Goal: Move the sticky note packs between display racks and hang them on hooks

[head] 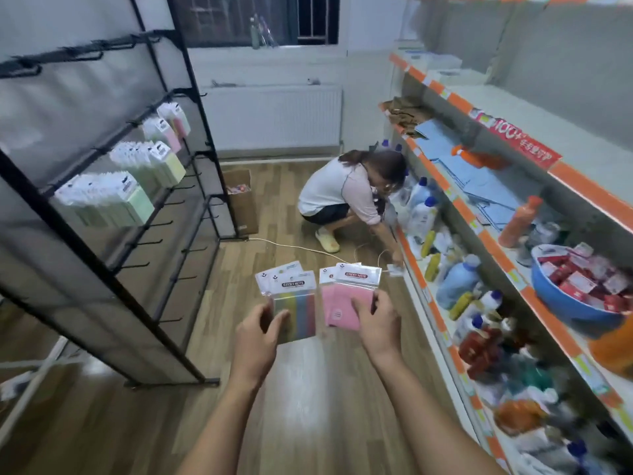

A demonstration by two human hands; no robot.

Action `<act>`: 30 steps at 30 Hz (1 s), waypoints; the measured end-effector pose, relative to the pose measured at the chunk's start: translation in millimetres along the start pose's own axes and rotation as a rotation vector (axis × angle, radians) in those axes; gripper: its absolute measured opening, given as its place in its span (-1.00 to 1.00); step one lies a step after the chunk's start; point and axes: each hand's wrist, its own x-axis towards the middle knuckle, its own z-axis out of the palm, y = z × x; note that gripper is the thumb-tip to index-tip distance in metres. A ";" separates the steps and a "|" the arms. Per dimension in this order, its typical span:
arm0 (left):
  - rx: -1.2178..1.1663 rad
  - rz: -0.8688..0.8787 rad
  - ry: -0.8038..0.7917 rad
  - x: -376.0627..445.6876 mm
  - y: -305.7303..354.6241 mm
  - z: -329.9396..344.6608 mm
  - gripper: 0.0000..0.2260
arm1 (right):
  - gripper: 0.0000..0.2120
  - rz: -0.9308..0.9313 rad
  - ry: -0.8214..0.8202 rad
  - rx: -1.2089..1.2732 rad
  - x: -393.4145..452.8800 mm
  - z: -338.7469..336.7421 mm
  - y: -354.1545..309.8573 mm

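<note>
My left hand (260,329) grips a fanned bunch of multicolour striped sticky note packs (294,296) by their lower edge. My right hand (375,320) grips a bunch of pink sticky note packs (346,296) the same way. Both bunches are held side by side in front of me over the wooden floor. To the left stands a black display rack (113,207) with rows of hooks. Green, yellow and pink sticky note packs (137,180) hang on its middle row. Its lower hooks (161,241) are bare.
A person (352,197) crouches on the floor ahead beside the store shelves (496,234) on the right, which hold bottles, blue cloths and a blue bowl (575,299) of red boxes. A cardboard box (241,200) stands behind the rack. A white cable (301,248) crosses the floor.
</note>
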 end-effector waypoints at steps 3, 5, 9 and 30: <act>-0.021 -0.048 0.050 64.2 2.8 17.4 -0.85 | -0.88 -0.031 -0.058 -0.003 70.3 28.7 -12.9; -0.061 -0.074 0.067 111.3 1.6 31.4 -0.84 | -0.88 -0.038 -0.080 -0.007 118.8 52.3 -18.1; -0.124 -0.100 0.090 222.0 -10.8 54.9 -0.85 | -0.89 -0.049 -0.133 0.002 218.3 109.9 -33.5; -0.165 -0.359 0.513 652.7 -68.8 30.4 -0.91 | -0.89 -0.279 -0.608 -0.019 608.2 455.5 -189.0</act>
